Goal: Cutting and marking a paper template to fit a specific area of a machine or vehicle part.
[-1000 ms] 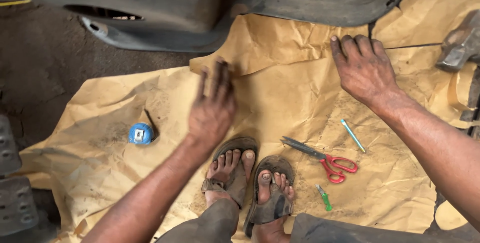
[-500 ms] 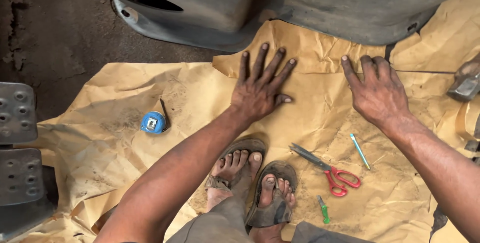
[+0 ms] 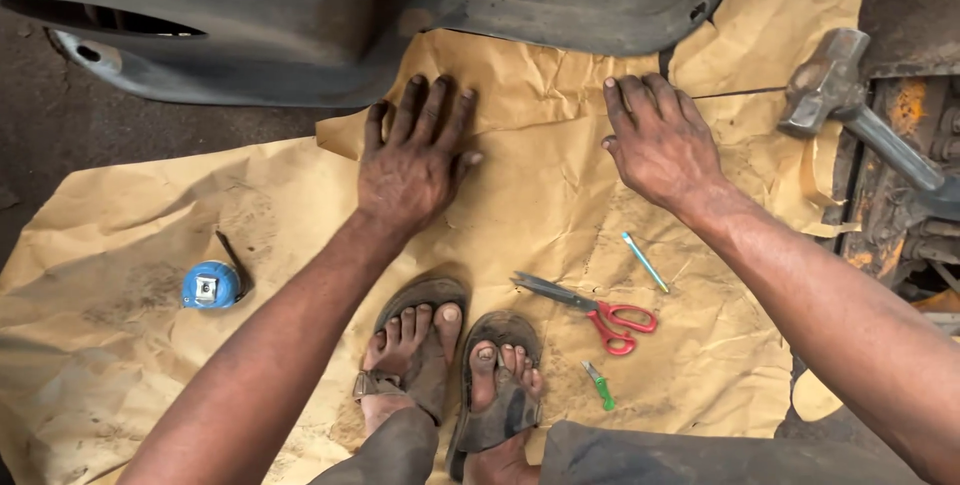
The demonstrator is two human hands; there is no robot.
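Observation:
A large sheet of crumpled brown paper [image 3: 560, 195] covers the ground. My left hand [image 3: 415, 160] lies flat on it with fingers spread, close to the edge of a big dark grey moulded panel [image 3: 400, 5]. My right hand [image 3: 660, 140] also presses flat on the paper, a hand's width to the right, fingers pointing at the panel. Neither hand holds anything. Red-handled scissors [image 3: 595, 310] lie shut on the paper below my right hand, with a light blue pen [image 3: 645, 262] beside them.
A blue tape measure [image 3: 210, 285] sits on the paper at the left. A small green object [image 3: 600, 385] lies by my sandalled feet [image 3: 455, 365]. A metal hammer [image 3: 850, 105] rests on rusty machinery at the right. Dark bare ground lies at the far left.
My left hand has slid forward and right across the paper up to the panel's edge. The right hand shifted a little. The view moved closer and leftward.

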